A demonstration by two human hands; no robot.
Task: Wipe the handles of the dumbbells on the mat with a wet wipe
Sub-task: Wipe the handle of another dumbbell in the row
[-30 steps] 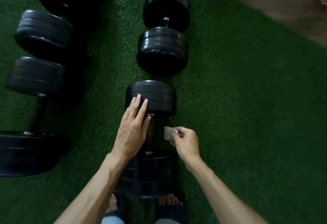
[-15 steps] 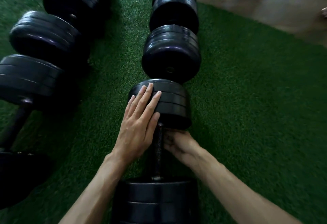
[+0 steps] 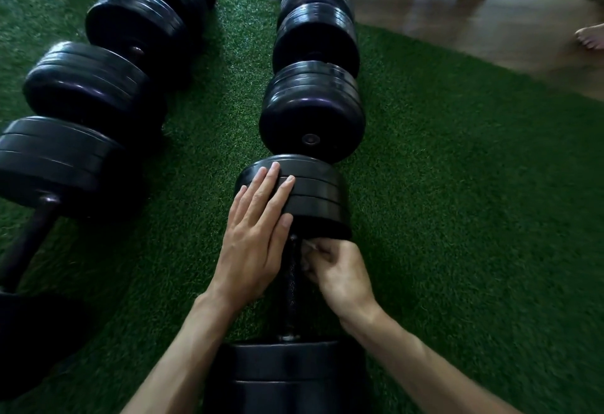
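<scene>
On the green turf mat (image 3: 457, 201), nearest dumbbell (image 3: 294, 364) lying lengthwise toward the camera — taken as the landmark for all positions below.

Left hand (image 3: 255, 240): flat and open, fingers extended and together, pressed on the far weight stack (image 3: 313, 198) of the landmark dumbbell, gripping nothing. Judged to be steadying the dumbbell against rolling.

Right hand (image 3: 340, 273): closed around a wet wipe (image 3: 309, 245), only a pale corner showing above the knuckles. Pressed against the right side of the knurled handle (image 3: 291, 279), at its far end just beneath the far weight stack.

Change over the last second: wipe previously pinched in the air just right of the handle, clearly visible; now brought into contact with the bar and largely hidden by the fingers. Left hand moved further up onto the far stack. Meaning for the task — approach finished, wiping of this handle begun; most of the bar toward the near stack apparently not yet covered.

Other dumbbells: second dumbbell (image 3: 313, 100) directly beyond the landmark, end to end; third dumbbell (image 3: 65, 165) to the left of the landmark, handle exposed; more beyond both. No wiping contact on any of these.

Markings: no brand, weight figure or lettering legible on any plate, on the handle or on the wipe.
</scene>
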